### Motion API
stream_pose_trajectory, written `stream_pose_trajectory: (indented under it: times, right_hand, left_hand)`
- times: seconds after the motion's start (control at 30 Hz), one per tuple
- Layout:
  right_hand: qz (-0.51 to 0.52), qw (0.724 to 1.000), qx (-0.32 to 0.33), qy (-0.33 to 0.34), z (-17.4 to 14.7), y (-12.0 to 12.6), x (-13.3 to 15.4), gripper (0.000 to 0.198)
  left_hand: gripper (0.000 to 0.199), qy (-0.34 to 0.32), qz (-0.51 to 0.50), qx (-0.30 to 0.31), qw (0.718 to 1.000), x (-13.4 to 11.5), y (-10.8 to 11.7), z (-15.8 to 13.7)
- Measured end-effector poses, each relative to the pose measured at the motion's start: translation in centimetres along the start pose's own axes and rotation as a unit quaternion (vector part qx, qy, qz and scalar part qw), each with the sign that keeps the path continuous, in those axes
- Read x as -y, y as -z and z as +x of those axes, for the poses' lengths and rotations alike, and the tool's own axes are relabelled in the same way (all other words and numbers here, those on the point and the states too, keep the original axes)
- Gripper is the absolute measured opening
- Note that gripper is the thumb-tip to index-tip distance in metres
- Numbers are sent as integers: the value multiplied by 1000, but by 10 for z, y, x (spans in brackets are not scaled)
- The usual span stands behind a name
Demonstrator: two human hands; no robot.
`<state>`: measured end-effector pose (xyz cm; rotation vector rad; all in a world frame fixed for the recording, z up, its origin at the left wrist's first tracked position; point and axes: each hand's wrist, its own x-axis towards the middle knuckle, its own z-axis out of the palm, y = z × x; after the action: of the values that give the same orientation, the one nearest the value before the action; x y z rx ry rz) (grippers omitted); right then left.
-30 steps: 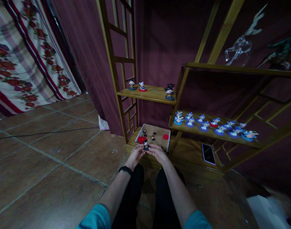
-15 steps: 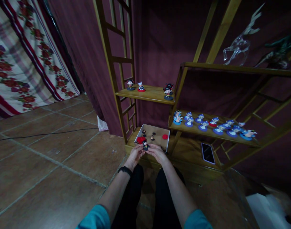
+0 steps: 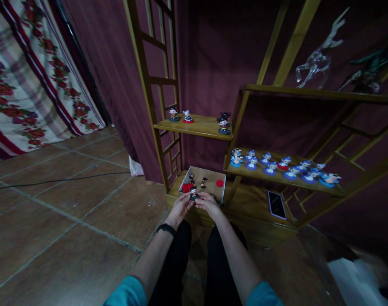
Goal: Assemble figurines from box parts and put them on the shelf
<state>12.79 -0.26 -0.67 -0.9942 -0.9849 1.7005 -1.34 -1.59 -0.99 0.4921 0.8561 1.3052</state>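
Note:
Between my two hands is a small black-haired figurine (image 3: 193, 192) on a dark base, held upright in front of the box. My left hand (image 3: 181, 207) pinches its base from the left, and my right hand (image 3: 208, 203) grips it from the right. Just beyond them lies a shallow white-rimmed cardboard box (image 3: 225, 187). Inside it are several dark figurine parts (image 3: 203, 183), red pieces (image 3: 186, 187) at the left and a red disc (image 3: 220, 183) at the right. My fingers partly hide the figurine's base and the box's near edge.
A wooden shelf unit (image 3: 194, 128) stands ahead, with figurines at its upper left. Several blue-and-white figurines (image 3: 271, 169) fill the right shelf. A phone (image 3: 276, 204) lies on the lower board. A clear deer statue (image 3: 318, 63) stands high on the right. A cable (image 3: 60, 181) crosses the floor.
Both hands keep hold of the figurine in nearly the same place. The figurine has risen or tilted very slightly; the view has shifted a little.

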Motion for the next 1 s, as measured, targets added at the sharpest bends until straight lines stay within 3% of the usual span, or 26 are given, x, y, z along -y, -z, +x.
stream_pose_trajectory:
  times: [0.17,0.3,0.7,1.0]
  right_hand:
    - [-46,998,-28,16,-1,-4,1,37]
    - [-45,997,-45,30,0,-5,0,40]
    - [88,995,5,43,-4,2,0,38]
    - [83,996,11,31,-10,2,2,38]
  left_hand:
    - [16,13,-5,7,1000,-2,-4,-4]
    - [27,25,5,28,999,-4,-6,-8]
    - [41,-8,23,81,996,1,-1,-6]
    - [48,-43,78,104,991,1,-9,-14]
